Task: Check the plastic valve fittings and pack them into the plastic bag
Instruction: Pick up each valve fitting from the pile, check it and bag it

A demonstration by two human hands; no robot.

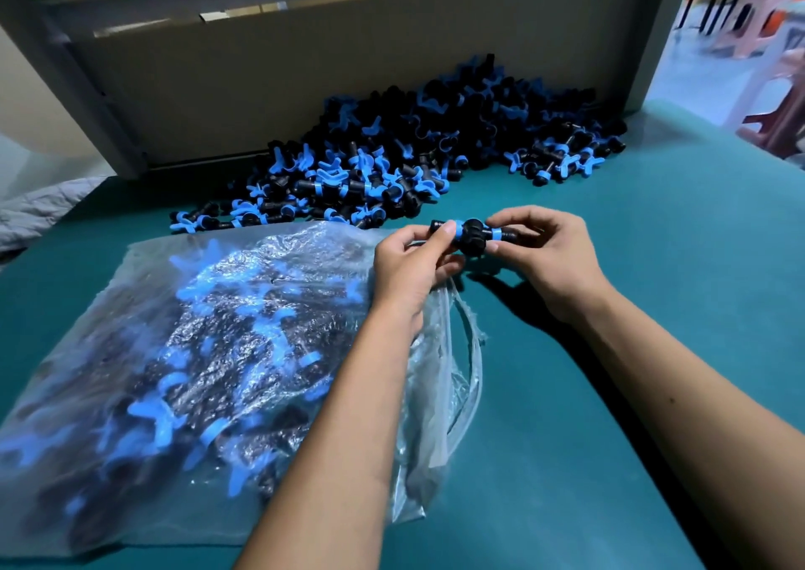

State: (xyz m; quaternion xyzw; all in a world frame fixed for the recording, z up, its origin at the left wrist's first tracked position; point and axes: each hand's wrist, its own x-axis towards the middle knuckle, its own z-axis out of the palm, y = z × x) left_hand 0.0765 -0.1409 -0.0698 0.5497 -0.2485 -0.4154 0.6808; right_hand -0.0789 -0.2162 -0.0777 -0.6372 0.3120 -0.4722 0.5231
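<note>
Head view: both hands meet above the middle of the teal surface [653, 351], sharing one black valve fitting [472, 238] with blue rings. The left hand [411, 264] pinches its left end between thumb and curled fingers, and the right hand [544, 260] pinches its right end the same way, so the fitting lies crosswise between them, clear of the surface. Just beneath the left hand lies the clear plastic bag [196, 373], spread over the near left part of the surface with its open mouth toward the hands; it already holds many black and blue fittings. A large loose pile of fittings [414, 160] sits along the far edge of the surface, against a grey upright panel [305, 81]. At the far left edge a bit of grey quilted cloth [39, 212] shows. Beyond the far right corner, pink stools [771, 81] appear, blurred.
</note>
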